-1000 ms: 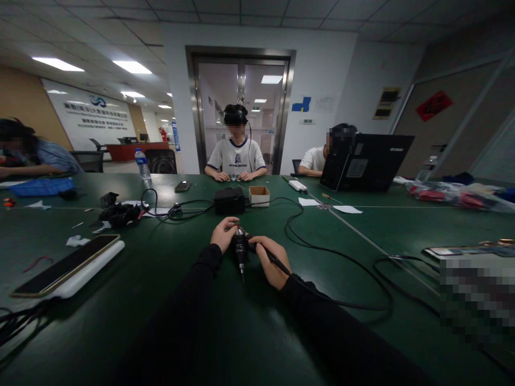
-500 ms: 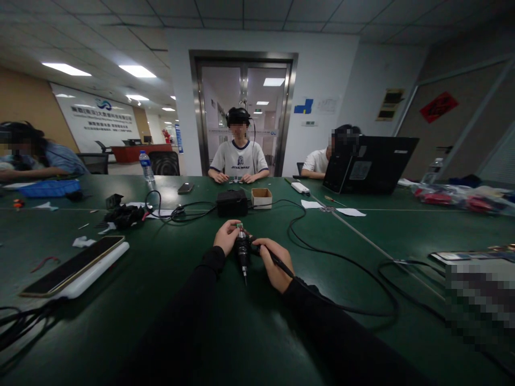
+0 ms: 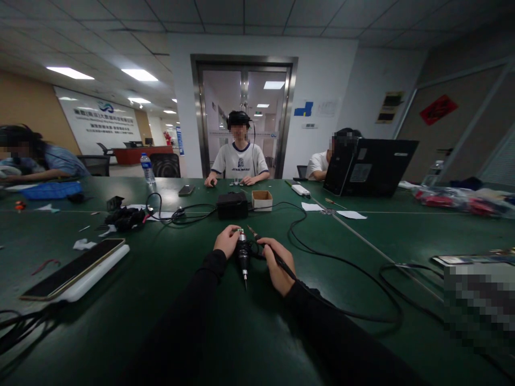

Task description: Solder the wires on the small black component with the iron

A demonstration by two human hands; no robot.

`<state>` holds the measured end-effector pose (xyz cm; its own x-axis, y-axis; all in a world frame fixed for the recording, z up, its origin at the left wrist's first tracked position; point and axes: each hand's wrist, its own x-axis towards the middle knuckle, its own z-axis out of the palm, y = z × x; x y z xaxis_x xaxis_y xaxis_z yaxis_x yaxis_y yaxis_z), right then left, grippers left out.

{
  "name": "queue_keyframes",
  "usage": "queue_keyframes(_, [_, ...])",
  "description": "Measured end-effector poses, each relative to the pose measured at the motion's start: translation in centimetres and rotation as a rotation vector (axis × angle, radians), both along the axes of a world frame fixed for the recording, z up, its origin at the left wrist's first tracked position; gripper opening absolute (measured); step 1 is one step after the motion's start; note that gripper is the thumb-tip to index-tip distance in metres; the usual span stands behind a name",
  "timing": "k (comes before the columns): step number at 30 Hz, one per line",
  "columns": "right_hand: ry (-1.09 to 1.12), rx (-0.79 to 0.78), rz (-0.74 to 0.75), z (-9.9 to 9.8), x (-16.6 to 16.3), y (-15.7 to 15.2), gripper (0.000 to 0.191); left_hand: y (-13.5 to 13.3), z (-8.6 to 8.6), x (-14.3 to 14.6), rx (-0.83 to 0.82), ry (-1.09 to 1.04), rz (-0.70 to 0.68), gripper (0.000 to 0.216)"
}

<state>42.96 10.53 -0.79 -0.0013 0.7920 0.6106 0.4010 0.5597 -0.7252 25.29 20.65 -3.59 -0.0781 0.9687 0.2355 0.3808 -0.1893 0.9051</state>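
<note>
My left hand (image 3: 227, 241) is closed, fingertips pinching at a small green circuit board (image 3: 241, 231). The board sits at the far end of a black, round-bodied tool (image 3: 243, 254), which has a silver collar and a thin metal tip pointing toward me. My right hand (image 3: 278, 267) grips a soldering iron (image 3: 258, 237) like a pen. Its tip points up and left, a little to the right of the board and apart from it. Dark cable loops lie between the black tool and my right hand. Fine details on the board are too small to make out.
Beyond my hands stand a black box (image 3: 232, 205) and a small open carton (image 3: 262, 200). The iron's cord (image 3: 354, 319) loops to my right. At left a phone (image 3: 76, 268) rests on a white object. A person (image 3: 240, 155) sits opposite, near a black computer (image 3: 372, 167).
The soldering iron's tip has drawn away from the board to the right and now shows clearly. My left hand stays at the board. The person opposite has shifted one hand.
</note>
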Motion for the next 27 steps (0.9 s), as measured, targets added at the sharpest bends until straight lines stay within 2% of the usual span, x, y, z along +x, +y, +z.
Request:
queue_keyframes(10, [0.004,-0.03,0.005,0.4,-0.1,-0.2,0.028,-0.4,0.6,0.0,-0.021,0.119,0.05,0.022])
queue_keyframes(20, [0.011,-0.006,0.02,0.0,-0.1,-0.1,0.026,-1.0,1.6,0.2,-0.032,0.151,0.089,0.02])
queue_keyframes(27, [0.012,-0.032,0.035,0.0,-0.1,-0.1,0.027,-0.9,1.3,0.1,-0.045,0.18,0.093,0.023])
